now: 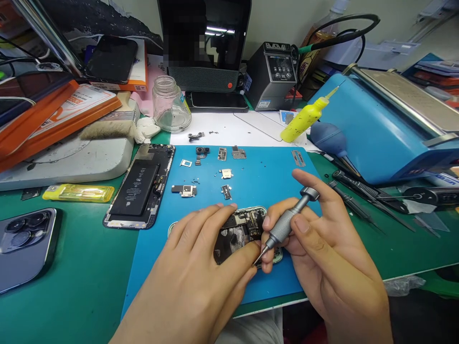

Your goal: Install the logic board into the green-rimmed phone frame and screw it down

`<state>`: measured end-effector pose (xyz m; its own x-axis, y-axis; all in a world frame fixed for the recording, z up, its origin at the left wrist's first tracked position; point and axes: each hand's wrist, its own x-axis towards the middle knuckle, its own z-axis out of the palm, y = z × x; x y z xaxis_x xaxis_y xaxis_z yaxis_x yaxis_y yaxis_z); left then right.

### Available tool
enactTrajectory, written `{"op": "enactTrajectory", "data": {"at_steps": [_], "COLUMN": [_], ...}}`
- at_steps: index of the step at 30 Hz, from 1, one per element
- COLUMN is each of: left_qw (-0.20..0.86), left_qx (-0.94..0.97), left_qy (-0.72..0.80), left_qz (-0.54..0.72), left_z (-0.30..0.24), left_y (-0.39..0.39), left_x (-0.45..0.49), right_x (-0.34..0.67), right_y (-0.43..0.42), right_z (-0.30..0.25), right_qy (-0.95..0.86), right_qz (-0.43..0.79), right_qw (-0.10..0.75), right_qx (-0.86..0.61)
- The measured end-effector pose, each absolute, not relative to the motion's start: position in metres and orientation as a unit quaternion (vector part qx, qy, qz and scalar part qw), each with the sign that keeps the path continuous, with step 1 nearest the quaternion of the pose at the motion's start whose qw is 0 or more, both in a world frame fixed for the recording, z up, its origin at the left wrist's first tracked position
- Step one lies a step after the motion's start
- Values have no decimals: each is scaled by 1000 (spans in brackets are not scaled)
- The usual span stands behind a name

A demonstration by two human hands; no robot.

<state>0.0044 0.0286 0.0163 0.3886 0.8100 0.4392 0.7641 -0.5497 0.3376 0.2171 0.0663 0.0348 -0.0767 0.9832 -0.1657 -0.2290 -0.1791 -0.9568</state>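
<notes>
An opened phone body point(239, 230) with its circuit board showing lies on the blue mat point(265, 177). My left hand point(201, 267) rests flat over the phone's left side, fingers stretched out, pinning it down. My right hand point(322, 243) is closed round a grey metal screwdriver point(287, 220), index finger on its cap. The tip points down-left at the phone's lower edge, beside my left thumb.
Several small metal parts point(225, 173) and screws lie on the mat's far half. A second opened phone with a battery point(140, 185) lies to the left. Also around: a purple phone point(25, 246), a glass jar point(169, 104), a yellow bottle point(307, 117), tweezers and tools point(362, 196), and a blue machine point(380, 129).
</notes>
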Motion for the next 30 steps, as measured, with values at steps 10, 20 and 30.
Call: {"op": "enactTrajectory", "data": {"at_steps": [10, 20, 30], "left_qw": [47, 69, 66], "left_qx": [841, 855, 858], "left_qy": [470, 463, 462], "left_qz": [264, 224, 215], "left_z": [12, 7, 8], "left_y": [27, 23, 23], "left_x": [4, -3, -2], "right_x": [219, 219, 218], "right_y": [67, 68, 66], "right_z": [35, 37, 36], "right_qy": [-420, -412, -418], "right_qz": [608, 605, 604], "right_qw": [495, 489, 486], "right_qx": [-457, -474, -474]}}
